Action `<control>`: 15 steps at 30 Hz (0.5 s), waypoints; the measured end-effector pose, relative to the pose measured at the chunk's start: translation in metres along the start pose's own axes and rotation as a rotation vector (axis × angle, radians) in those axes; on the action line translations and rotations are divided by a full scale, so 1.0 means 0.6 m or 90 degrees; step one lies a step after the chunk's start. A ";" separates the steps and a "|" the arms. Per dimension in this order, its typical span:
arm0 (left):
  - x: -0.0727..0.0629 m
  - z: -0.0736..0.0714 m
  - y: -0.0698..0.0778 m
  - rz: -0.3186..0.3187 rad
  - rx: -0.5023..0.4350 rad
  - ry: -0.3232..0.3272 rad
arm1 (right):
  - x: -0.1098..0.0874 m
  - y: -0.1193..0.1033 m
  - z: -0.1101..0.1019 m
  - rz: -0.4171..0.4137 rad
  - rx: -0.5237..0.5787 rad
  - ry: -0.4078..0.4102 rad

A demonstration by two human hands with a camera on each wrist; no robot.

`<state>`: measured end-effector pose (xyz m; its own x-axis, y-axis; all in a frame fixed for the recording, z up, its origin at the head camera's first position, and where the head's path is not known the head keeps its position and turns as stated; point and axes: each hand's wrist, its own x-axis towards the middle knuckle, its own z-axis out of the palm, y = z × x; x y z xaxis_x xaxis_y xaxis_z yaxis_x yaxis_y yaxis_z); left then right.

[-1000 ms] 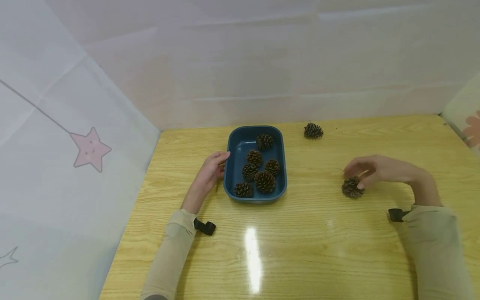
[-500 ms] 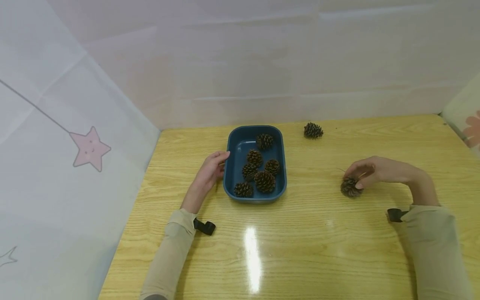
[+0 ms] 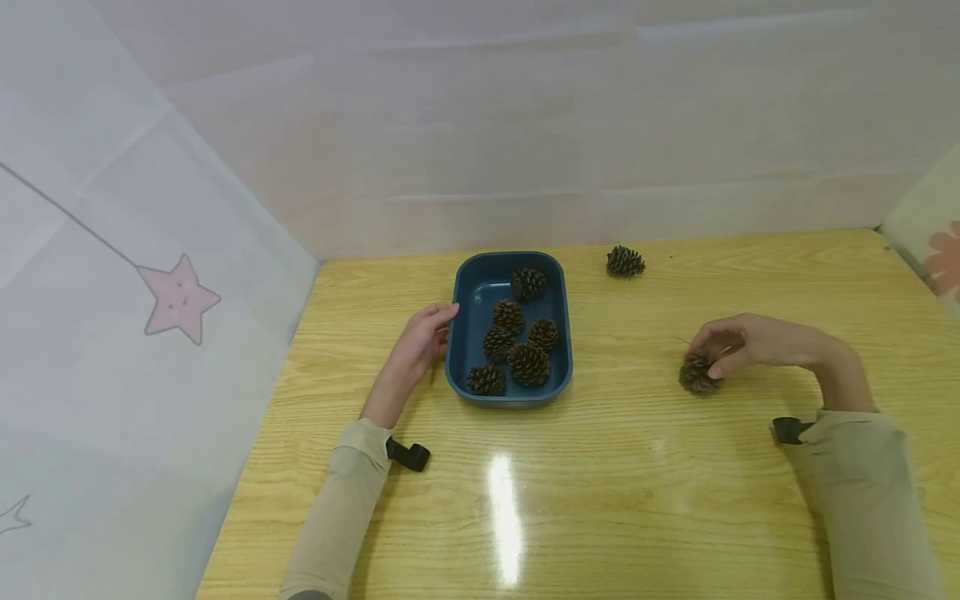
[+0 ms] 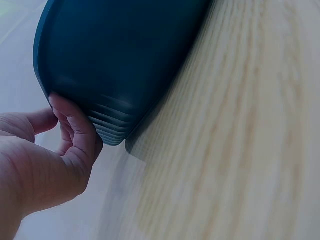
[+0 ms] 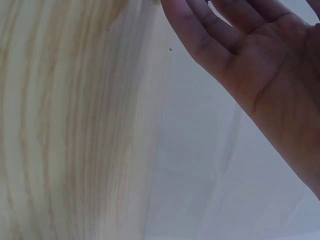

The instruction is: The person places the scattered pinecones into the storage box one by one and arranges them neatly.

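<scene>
My left hand point(image 3: 422, 342) holds the left rim of a dark blue plastic bin point(image 3: 459, 367), thumb at the edge and the other fingers bent against the outer wall. In the left wrist view that hand point(image 4: 55, 145) sits by ridges on the bin's side point(image 4: 120, 65). Several brown pine cones point(image 3: 528, 364) lie inside the bin, mostly toward its near and right parts. To the right, my right hand point(image 3: 757, 340) pinches one pine cone point(image 3: 697, 375) from above, low over the table. The right wrist view shows the right palm point(image 5: 265, 65), with the held cone out of frame.
Another pine cone point(image 3: 626, 262) lies near the table's back edge, right of the bin. A pale sheet wall point(image 3: 480, 167) rises behind the wooden table point(image 3: 615, 500), and a wall with a pink star point(image 3: 180, 298) flanks its left side.
My right hand and the pine cone have shifted very slightly left. The left hand and the bin stay in place.
</scene>
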<state>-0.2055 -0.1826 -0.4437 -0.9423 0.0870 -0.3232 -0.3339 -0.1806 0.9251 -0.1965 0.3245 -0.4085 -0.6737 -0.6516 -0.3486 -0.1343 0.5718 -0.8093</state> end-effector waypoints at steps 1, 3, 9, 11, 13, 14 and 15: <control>0.000 0.000 0.000 -0.001 0.000 -0.001 | 0.000 0.000 0.000 0.003 -0.002 0.001; 0.000 0.000 0.000 -0.001 -0.003 0.000 | 0.001 -0.001 0.000 0.007 -0.009 0.004; -0.001 0.001 0.001 0.002 -0.010 0.001 | 0.001 -0.003 0.001 0.007 -0.011 0.004; -0.001 0.001 0.000 0.003 -0.009 0.001 | 0.001 -0.003 0.001 0.007 -0.005 0.004; 0.000 0.001 -0.001 0.003 -0.008 0.000 | 0.001 -0.003 0.002 0.010 0.002 0.003; 0.000 0.001 -0.001 0.003 -0.007 0.002 | 0.002 -0.003 0.002 0.009 0.002 0.003; 0.000 0.001 -0.001 0.003 -0.006 0.003 | 0.002 -0.004 0.002 0.008 0.003 0.005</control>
<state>-0.2054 -0.1821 -0.4444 -0.9439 0.0820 -0.3200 -0.3300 -0.1902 0.9246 -0.1959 0.3218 -0.4079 -0.6813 -0.6402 -0.3550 -0.1222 0.5776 -0.8071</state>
